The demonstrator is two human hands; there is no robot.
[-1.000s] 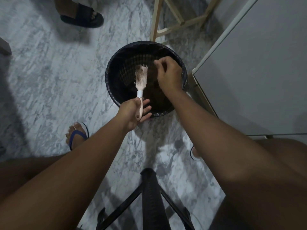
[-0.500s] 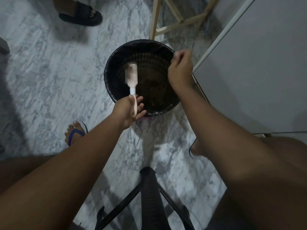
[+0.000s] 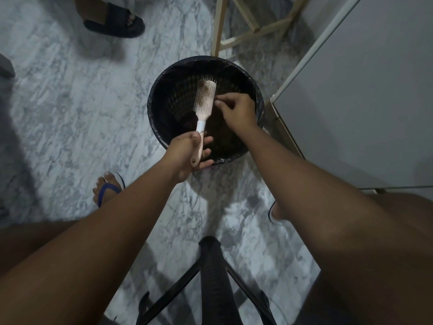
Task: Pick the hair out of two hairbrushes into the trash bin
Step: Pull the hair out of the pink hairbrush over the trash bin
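A pale pink hairbrush (image 3: 205, 100) with a white collar is held over the round black trash bin (image 3: 164, 90), bristles up, with a brown clump of hair caught near its tip. My left hand (image 3: 187, 154) grips the brush's handle at the bin's near rim. My right hand (image 3: 235, 111) is over the bin just right of the brush head, fingers curled with the fingertips pinched together beside the bristles. Whether they hold any hair I cannot tell. Only one hairbrush is in view.
A grey cabinet (image 3: 351, 95) stands right of the bin. Wooden stool legs (image 3: 234, 26) rise behind it. A black frame (image 3: 210, 277) stands between my legs. My sandalled foot (image 3: 106, 187) is on the marble floor; another person's foot in a dark slipper (image 3: 114, 21) is at top left.
My right hand swung away to the bin's right rim, then came back to the brush head. The left hand shifted the brush left, then tilted its head rightward.
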